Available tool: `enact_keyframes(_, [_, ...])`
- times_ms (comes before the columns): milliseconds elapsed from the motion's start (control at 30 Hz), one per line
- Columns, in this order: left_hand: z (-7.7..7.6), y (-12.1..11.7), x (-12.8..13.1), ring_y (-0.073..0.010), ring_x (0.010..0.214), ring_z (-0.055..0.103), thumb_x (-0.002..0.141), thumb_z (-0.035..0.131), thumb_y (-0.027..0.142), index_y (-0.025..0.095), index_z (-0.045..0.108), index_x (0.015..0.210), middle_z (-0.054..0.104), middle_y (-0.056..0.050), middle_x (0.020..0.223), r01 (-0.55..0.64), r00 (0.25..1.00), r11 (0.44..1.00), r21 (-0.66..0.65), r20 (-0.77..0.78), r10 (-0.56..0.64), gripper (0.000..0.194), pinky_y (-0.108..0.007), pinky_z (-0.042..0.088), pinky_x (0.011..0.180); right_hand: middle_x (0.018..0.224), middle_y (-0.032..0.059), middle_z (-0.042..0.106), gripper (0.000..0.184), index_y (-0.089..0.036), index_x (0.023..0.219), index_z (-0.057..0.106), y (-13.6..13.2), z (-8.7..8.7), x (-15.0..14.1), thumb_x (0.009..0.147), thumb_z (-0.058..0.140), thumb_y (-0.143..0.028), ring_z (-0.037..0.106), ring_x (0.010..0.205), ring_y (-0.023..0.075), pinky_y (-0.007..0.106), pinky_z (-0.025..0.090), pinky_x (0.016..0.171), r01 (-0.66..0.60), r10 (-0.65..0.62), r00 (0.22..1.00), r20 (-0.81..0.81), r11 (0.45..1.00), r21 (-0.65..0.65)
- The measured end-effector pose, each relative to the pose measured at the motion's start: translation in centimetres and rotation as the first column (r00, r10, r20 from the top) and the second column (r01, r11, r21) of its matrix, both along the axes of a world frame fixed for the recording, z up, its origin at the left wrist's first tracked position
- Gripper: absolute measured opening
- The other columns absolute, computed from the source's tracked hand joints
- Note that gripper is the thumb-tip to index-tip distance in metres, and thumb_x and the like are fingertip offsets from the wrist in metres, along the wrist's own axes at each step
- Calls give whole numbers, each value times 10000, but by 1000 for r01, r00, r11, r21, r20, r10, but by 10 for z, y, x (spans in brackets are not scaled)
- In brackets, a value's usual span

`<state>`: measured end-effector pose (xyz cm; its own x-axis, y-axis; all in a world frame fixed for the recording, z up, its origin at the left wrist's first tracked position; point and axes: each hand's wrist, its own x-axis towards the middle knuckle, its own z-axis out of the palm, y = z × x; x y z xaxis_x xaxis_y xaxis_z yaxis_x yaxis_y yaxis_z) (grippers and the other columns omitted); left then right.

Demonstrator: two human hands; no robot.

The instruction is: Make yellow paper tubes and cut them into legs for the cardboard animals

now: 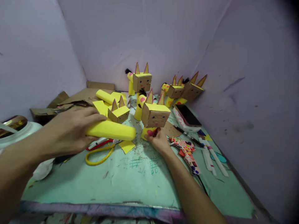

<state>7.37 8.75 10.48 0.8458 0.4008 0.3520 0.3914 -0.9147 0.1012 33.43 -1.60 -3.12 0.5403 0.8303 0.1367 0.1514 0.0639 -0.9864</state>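
Observation:
My left hand (74, 130) is wrapped round a yellow paper tube (114, 130), held sideways above the table. With its fingers, my right hand (159, 140) grips the yellow leg with a pink spot under a cardboard animal figure (156, 116). That figure has a box head with a drawn face, two pointed ears and a black tuft behind. Just behind the tube sits a loose cardboard head (119, 114) with ears. Pliers with red handles (100, 145) and a yellow cord loop (98, 162) lie below my left hand.
Finished-looking figures stand at the back, one at the centre (142, 82) and two at the right (192, 90). A patterned glue gun (187, 152), white markers (216, 157) and a phone on a box (188, 115) lie right. Cardboard (81, 95) is at back left.

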Motion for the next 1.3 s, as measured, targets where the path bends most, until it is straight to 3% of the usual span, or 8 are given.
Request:
enact_keyframes(100, [1, -2, 24, -206, 861, 546, 611, 711, 259, 214, 608, 1119, 603, -16, 995, 71, 996, 987, -147, -36, -77, 521, -343, 412, 869, 983, 92, 664, 411, -194, 917, 535, -1, 3, -2, 529, 665, -167, 618, 918, 272, 398, 492, 831, -14, 14, 1000, 0, 1000, 23])
enact_keyframes(233, [-3, -3, 59, -254, 1003, 552, 563, 782, 295, 203, 530, 1216, 578, -51, 1139, 160, 954, 918, -362, 297, -49, 705, -336, 423, 896, 932, 87, 680, 320, -200, 838, 556, -1, 5, -5, 530, 612, -135, 619, 912, 286, 402, 495, 826, -46, 46, 999, 13, 998, 41])
enact_keyframes(267, [-9, -4, 67, -258, 1028, 551, 560, 786, 279, 204, 500, 1239, 551, -63, 1195, 163, 930, 866, -472, 367, 25, 740, -345, 437, 897, 935, 86, 681, 331, -201, 849, 557, -1, 5, -5, 529, 613, -135, 620, 914, 288, 404, 496, 826, -54, 54, 998, 10, 998, 44])
enact_keyframes(367, [-38, -10, 84, -242, 975, 603, 608, 754, 255, 219, 322, 1338, 494, -112, 1290, 363, 799, 556, -748, 557, 228, 850, -358, 513, 807, 980, 96, 678, 404, -191, 921, 547, -1, 4, -6, 527, 630, -154, 626, 920, 287, 404, 507, 818, -70, 70, 997, -8, 996, 47])
enact_keyframes(500, [-82, -28, 93, -287, 1020, 594, 603, 749, 352, 145, 443, 1218, 598, -142, 1173, 344, 846, 377, -860, 458, 272, 718, -384, 511, 824, 968, 87, 687, 392, -184, 913, 570, -1, 2, -5, 529, 639, -150, 631, 909, 284, 399, 514, 805, -74, 74, 997, -3, 997, 28])
enact_keyframes(700, [-101, -45, 94, -287, 927, 616, 564, 770, 267, 144, 565, 1030, 669, -100, 1010, 215, 893, 413, -885, 349, 283, 523, -415, 499, 810, 902, 60, 695, 356, -187, 873, 604, -5, 2, 1, 529, 651, -106, 630, 882, 274, 379, 515, 776, -80, 79, 996, 35, 997, 21])
enact_keyframes(1133, [-126, -29, 104, -262, 914, 622, 579, 765, 319, 149, 530, 990, 667, -92, 999, 261, 883, 419, -870, 390, 260, 502, -406, 502, 799, 863, 46, 704, 336, -180, 845, 622, -5, 5, 7, 521, 674, -113, 620, 938, 257, 361, 508, 798, -183, 182, 983, 22, 983, 20])
enact_keyframes(1300, [-128, -29, 109, -268, 928, 622, 596, 745, 306, 159, 527, 1013, 664, -103, 1032, 284, 888, 402, -870, 397, 231, 493, -423, 504, 826, 827, 28, 699, 328, -184, 839, 617, -7, 9, 10, 521, 679, -131, 643, 798, 218, 337, 515, 739, -208, 208, 978, 13, 978, 10])
